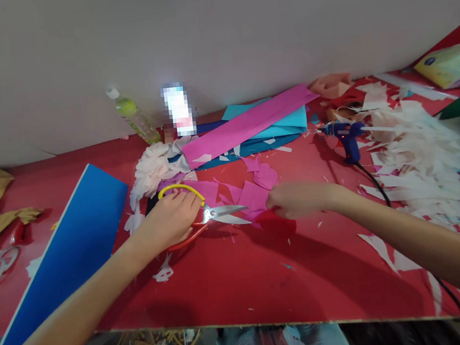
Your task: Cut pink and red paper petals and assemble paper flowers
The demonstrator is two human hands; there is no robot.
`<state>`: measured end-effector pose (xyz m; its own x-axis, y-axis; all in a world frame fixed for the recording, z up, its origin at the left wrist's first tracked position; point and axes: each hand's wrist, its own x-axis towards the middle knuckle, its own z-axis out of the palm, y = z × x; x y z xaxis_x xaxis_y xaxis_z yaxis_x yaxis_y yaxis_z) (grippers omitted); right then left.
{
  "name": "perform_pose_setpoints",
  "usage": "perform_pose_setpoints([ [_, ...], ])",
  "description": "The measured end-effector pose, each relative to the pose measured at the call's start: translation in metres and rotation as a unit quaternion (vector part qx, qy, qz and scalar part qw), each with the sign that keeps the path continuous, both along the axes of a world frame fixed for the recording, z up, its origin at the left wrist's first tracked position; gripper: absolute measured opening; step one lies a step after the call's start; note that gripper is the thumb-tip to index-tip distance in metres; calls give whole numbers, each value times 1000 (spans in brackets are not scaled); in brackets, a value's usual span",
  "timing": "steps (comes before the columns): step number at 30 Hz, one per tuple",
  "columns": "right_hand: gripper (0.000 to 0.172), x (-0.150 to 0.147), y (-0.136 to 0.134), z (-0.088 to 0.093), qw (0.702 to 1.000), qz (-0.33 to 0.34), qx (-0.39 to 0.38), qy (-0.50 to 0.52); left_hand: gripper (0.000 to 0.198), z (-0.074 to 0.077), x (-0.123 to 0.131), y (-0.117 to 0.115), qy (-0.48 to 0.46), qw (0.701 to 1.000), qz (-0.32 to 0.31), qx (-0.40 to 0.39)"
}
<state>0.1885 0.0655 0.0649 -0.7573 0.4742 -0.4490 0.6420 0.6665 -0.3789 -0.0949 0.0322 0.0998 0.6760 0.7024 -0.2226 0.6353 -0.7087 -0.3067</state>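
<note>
My left hand (179,215) is closed on a pair of scissors (209,213) with one yellow and one red handle loop. The blades point right and stand slightly apart. My right hand (293,199) is smeared by motion, its fingers curled together at the right side of the pink cut pieces (252,195). Just below those fingers shows a bright red patch (278,225); whether they grip it is hidden. Behind both hands, a long pink strip (249,122) lies across folded light blue sheets (286,121).
A blue glue gun (348,139) with a black cord stands at right beside heaped white scraps (423,148). At left lies a blue board (73,236). A bottle (135,116) and a lit phone (179,109) lean on the wall. A pale ruffled bundle (150,169) sits behind the scissors.
</note>
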Motion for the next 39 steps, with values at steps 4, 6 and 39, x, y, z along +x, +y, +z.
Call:
perform_pose_setpoints([
  [4,21,-18,1,17,995,-11,43,-90,25,3,12,2,36,999,-24,-12],
  [6,20,-27,-1,24,992,-10,51,-117,24,0,16,3,41,998,-37,-13],
  [39,21,-48,-4,33,983,14,71,-167,21,-11,25,3,2,999,-28,-44],
])
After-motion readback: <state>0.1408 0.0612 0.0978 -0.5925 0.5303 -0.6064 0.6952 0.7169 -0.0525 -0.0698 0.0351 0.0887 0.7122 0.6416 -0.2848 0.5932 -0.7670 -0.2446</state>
